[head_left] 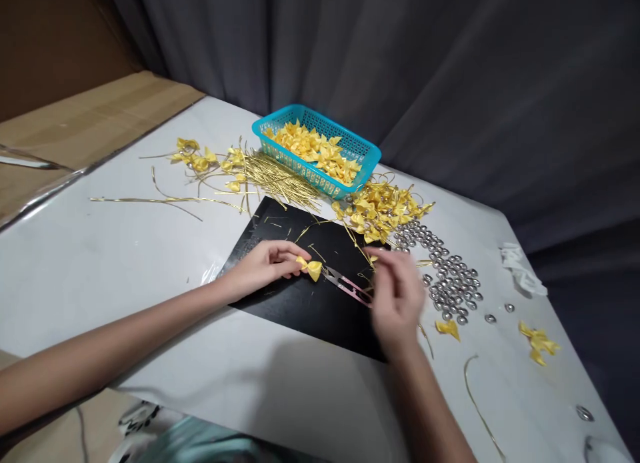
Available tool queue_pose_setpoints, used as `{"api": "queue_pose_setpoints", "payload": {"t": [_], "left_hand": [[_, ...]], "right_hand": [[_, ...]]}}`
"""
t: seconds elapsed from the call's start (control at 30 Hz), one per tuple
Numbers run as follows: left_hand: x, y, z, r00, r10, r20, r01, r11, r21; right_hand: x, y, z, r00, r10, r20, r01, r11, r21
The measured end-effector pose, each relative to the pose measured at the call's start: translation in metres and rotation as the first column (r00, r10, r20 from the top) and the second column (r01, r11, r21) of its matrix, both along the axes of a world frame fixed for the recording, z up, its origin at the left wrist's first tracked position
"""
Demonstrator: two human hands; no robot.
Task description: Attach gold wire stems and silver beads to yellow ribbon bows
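Observation:
My left hand (273,266) is closed, pinching a small yellow ribbon bow (313,270) over a black mat (300,309). A pair of thread snips (349,287) with pink edges lies across the mat, its tips close to the bow. Beside the handle end of the snips is my right hand (397,296), smeared by motion, its fingers partly curled. A gold cord (356,241) and a bit of yellow ribbon show by its fingertips; whether it grips anything is unclear. Short gold cord clippings are scattered on the mat.
A teal basket (367,173) of yellow ribbon pieces stands at the back. Before it lies a bundle of gold cords (280,176). Yellow bows (383,209) are heaped right of it, beside many silver rings (453,286). A crumpled white piece (523,269) lies near the right edge.

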State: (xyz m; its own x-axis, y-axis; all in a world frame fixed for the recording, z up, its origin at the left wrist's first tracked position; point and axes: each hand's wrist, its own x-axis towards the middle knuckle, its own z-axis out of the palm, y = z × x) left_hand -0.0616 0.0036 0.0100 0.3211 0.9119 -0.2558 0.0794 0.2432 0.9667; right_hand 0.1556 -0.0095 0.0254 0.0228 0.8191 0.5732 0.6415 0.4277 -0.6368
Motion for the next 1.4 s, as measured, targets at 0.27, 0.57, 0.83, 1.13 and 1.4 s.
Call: {"api": "queue_pose_setpoints", "payload": {"t": [0.27,0.57,0.83,1.13,1.4], "left_hand": [[0.002,-0.003,-0.001,0.994,-0.090,-0.065,0.097,0.988,0.118],[-0.002,-0.001,-0.005,0.968,-0.170,-0.183,0.204,0.961,0.189],[-0.008,0.001,0.001,0.876,-0.227,-0.426,0.377,0.873,0.309],[-0.010,0.000,0.008,0.706,-0.233,-0.668,0.587,0.720,0.370],[-0.011,0.001,0.007,0.657,-0.229,-0.718,0.625,0.698,0.350]], "right_hand": [[-0.031,-0.011,-0.024,0.919,0.374,0.120,-0.335,0.906,-0.257],[-0.029,-0.010,-0.031,0.952,0.305,0.020,-0.284,0.908,-0.309],[-0.028,-0.009,-0.029,0.922,0.388,0.024,-0.345,0.846,-0.407],[-0.028,-0.007,-0.024,0.898,0.437,0.043,-0.376,0.817,-0.437],[-0.026,-0.007,-0.022,0.912,0.410,-0.013,-0.372,0.814,-0.446]]}}
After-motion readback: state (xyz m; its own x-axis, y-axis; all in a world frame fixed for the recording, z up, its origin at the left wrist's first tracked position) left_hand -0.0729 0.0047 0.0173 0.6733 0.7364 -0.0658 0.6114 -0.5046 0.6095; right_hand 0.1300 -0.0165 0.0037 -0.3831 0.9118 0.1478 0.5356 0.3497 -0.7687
